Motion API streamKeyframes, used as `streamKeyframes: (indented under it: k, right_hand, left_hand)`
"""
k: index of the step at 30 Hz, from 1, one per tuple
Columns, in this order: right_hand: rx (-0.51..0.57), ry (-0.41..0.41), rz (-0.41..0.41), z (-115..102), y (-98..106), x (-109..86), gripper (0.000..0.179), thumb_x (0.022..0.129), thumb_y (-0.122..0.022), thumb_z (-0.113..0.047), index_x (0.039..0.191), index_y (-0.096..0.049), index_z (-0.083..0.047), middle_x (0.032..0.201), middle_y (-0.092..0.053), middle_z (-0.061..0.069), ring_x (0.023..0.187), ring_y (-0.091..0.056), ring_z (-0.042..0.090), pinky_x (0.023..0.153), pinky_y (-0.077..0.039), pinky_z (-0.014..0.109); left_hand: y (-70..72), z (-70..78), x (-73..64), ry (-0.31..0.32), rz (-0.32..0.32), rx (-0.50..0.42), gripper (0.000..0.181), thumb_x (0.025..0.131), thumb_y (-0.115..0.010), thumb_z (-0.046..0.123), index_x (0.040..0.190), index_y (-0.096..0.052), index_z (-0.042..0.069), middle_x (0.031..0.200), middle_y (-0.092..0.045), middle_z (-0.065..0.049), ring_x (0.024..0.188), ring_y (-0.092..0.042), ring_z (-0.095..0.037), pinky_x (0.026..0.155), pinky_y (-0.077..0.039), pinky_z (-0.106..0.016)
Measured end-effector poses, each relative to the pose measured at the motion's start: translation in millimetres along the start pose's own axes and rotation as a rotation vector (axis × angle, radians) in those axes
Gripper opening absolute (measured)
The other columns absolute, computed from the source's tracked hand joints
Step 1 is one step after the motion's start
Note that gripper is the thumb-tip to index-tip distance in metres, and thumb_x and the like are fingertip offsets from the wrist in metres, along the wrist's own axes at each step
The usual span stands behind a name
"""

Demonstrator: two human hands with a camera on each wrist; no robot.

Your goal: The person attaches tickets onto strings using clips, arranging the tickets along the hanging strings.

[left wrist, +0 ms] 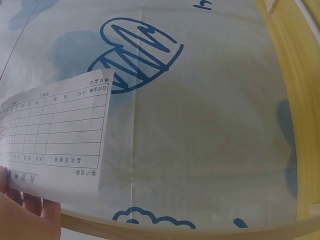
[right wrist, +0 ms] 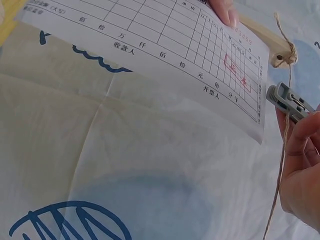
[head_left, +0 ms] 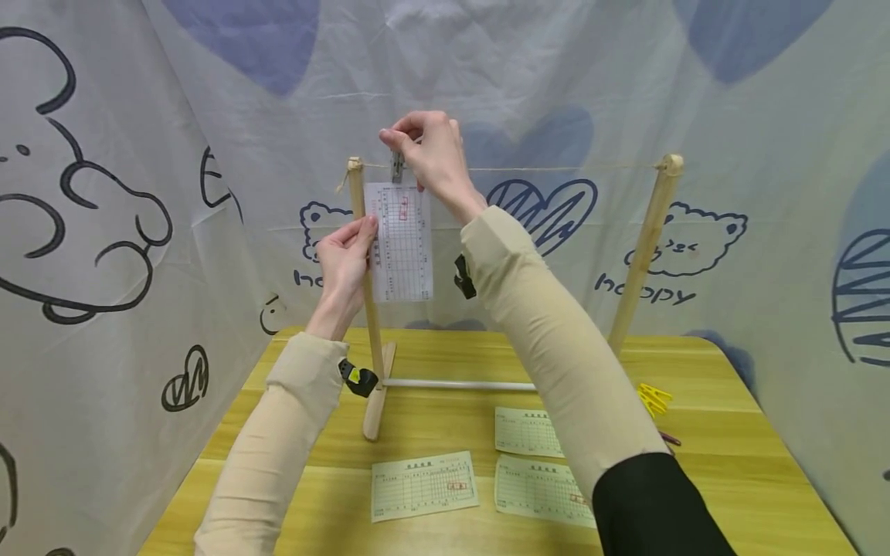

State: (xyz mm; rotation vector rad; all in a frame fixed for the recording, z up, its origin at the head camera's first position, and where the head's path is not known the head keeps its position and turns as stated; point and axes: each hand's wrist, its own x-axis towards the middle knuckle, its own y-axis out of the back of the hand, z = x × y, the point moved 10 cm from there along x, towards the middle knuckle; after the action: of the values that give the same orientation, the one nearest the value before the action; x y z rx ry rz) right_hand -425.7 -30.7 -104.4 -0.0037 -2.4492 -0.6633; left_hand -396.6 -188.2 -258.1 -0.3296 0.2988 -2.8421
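A printed receipt slip [head_left: 403, 255] with red stamp marks hangs upright, long side vertical, beside the left post of a wooden frame. My left hand [head_left: 345, 255] pinches its left edge; in the left wrist view the left hand's fingers [left wrist: 30, 215] show at the slip's edge. Above the slip, my right hand [head_left: 438, 154] pinches a grey clothespin [right wrist: 290, 100] at the string [right wrist: 281, 175]. The clothespin's tip lies close to the slip's top edge; whether it bites the paper I cannot tell.
A wooden post [head_left: 647, 247] stands at the right, with the string [head_left: 556, 168] tied across. On the table [head_left: 313, 463] lie several more receipts, including one receipt [head_left: 424, 486] at the front. Yellow clothespins [head_left: 653, 399] lie to the right, partly near my right sleeve.
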Motion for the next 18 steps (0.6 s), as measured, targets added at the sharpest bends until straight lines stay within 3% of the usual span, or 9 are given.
streamKeyframes:
  k: [18]
  right_hand:
    - [-0.037,-0.014,-0.017,3.1,-0.5,-0.1,0.023,0.097,-0.067,-0.031,0.103,-0.078,-0.011,0.095,-0.076,0.006,0.041,-0.041,0.005,0.045,-0.043,0.024]
  left_hand:
    - [-1.7,2.6,-0.1,-0.025,-0.002,0.002,0.035,0.095,-0.068,0.029,0.121,-0.07,0.005,0.085,-0.076,0.012,0.077,-0.071,-0.006,0.072,-0.059,-0.017]
